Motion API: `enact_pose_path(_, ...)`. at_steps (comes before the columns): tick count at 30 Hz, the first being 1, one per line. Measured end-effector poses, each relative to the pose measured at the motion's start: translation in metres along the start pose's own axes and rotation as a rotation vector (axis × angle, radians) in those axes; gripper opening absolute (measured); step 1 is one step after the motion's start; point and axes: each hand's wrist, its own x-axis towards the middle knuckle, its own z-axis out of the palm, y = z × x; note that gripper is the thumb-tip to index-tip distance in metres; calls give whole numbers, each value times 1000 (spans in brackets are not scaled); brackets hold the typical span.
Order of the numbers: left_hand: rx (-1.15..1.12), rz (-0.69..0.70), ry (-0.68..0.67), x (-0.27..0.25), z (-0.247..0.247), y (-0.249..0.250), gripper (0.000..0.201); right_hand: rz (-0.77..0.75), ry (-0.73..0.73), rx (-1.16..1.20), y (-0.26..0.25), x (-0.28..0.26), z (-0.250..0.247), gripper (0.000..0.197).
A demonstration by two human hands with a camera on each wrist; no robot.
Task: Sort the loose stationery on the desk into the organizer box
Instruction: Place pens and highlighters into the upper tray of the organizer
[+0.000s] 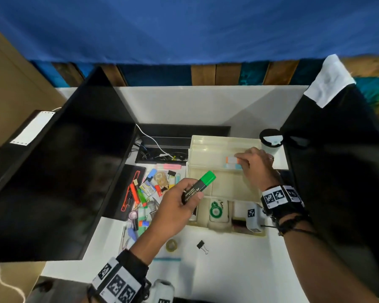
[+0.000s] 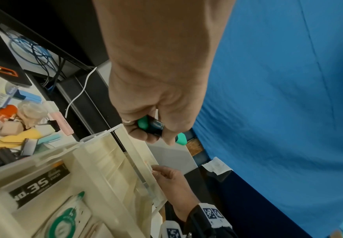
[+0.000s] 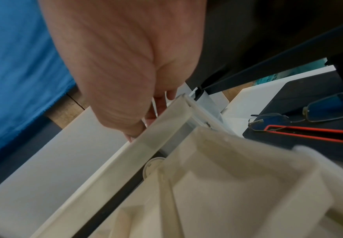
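Left grip: my left hand (image 1: 175, 204) has its fingers curled round a green-capped highlighter (image 1: 198, 187), held above the near left edge of the organizer box (image 1: 224, 149).
Right grip: my right hand (image 1: 255, 166) sits at the box's far right compartment, fingertips against a pad of orange and blue sticky tabs (image 1: 232, 162); I cannot tell whether it pinches them.
Head view only: loose stationery pile (image 1: 150, 189) left of the box on the desk (image 1: 228, 270), with a binder clip (image 1: 202, 246) and a tape roll (image 1: 172, 245) nearer me.
Left wrist only: a staples box (image 2: 38, 183) lies in a near compartment.
Right wrist only: eyeglasses (image 3: 300, 119) lie on a dark case; the tabs are hidden behind the box's rim.
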Motion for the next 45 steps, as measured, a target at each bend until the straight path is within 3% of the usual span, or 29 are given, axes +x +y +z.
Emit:
enact_pose_path(2,-12,7,22,4,6,2,3,-1,49,50,-9,-10,-6,25)
enact_pose_path(5,-121,-131,1,11,18,3,21,9,137,351,-34,-45,-21,19)
enact_pose_path(7,-312,-268,-104,15,29,7,33,101,-98,684,-55,-79,-25,16)
enact_pose_path(9,-348,-307,-226,15,41,5,41,193,-347,971,-72,-111,-17,23)
enact_pose_path(11,-243,-293,-287,16,50,1,45,272,-366,1233,-75,-128,-5,33)
enact_pose_path(13,-145,-320,-321,18,57,-1,51,353,-294,1336,-71,-133,0,29)
enact_pose_path(17,75,-366,-390,19,57,-12,59,458,-145,1104,-50,-128,-2,23)
enact_pose_path(21,290,-273,-475,2,39,-27,22,548,-116,640,-21,-98,1,20)
enact_pose_path(22,328,-272,-482,-4,32,-31,22,539,-131,543,-16,-90,3,21)
enact_pose_path(27,282,-363,-385,-38,-10,-62,30,503,-126,205,-14,-53,24,23)
enact_pose_path(34,346,-453,-204,-75,-77,-100,11,468,3,190,-31,-53,40,27)
enact_pose_path(40,443,-486,-61,-94,-109,-141,10,396,109,99,-37,-70,42,24)
enact_pose_path(43,458,-507,-46,-97,-115,-162,2,232,251,121,-65,-86,40,19)
enact_pose_path(45,459,-504,-35,-97,-115,-173,5,68,173,172,-103,-98,47,10)
